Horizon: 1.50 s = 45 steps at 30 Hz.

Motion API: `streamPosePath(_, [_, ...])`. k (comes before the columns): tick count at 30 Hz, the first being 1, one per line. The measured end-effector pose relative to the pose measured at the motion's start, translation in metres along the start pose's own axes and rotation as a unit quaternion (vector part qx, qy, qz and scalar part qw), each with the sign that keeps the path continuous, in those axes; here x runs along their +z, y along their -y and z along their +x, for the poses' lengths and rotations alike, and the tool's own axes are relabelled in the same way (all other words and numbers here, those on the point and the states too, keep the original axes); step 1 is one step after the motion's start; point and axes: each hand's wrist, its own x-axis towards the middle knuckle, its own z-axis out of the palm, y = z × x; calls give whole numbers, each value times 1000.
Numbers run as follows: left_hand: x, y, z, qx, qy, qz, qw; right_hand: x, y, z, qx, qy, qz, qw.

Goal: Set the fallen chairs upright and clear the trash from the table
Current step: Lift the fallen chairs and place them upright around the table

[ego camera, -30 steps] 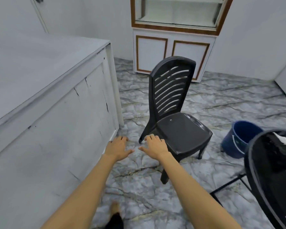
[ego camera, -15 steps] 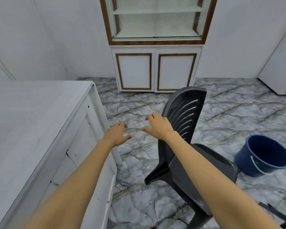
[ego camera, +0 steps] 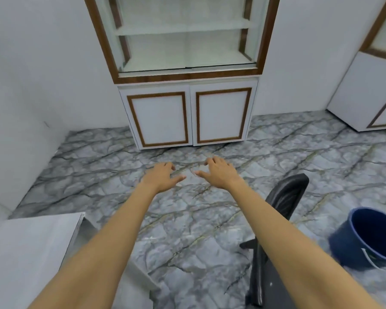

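A black plastic chair [ego camera: 285, 197] stands upright at the lower right, partly hidden behind my right forearm. My left hand [ego camera: 163, 176] and my right hand [ego camera: 221, 172] are stretched out in front of me over the marble floor, palms down, fingers spread, holding nothing. Both hands are clear of the chair; the right hand is up and to the left of its backrest. The table with the trash is out of view.
A white counter [ego camera: 31, 253] fills the lower left. A white cabinet with brown trim and glass shelves [ego camera: 187, 112] stands against the far wall. A blue bucket [ego camera: 370, 239] sits on the floor at the right. Another white cabinet [ego camera: 370, 90] is at the far right.
The view has lifted and turned left, so the chair and bucket slid down and to the right and the black table left the frame. Both hands stay open and empty, now off the chair.
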Motion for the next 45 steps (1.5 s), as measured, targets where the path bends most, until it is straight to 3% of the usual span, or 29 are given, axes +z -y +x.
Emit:
streamPosePath(10, [9,-43,188,129,97,27,987,-4,-85,92,185,-19,55,981])
streamPosePath(18, [33,-133,284,285,147,61,945,-15,-170,105,329,-44,118,936])
streamPosePath(28, [79,-321,386,411,211,71,884,-46,-336,111,471,-98,177,858])
streamPosePath(42, [163,-627,510,529,280,118,792,-104,-601,94,602,-130,191,764])
streamPosePath(45, [189,-690,536,564,294,114,763,-111,-655,95,631,-150,217,730])
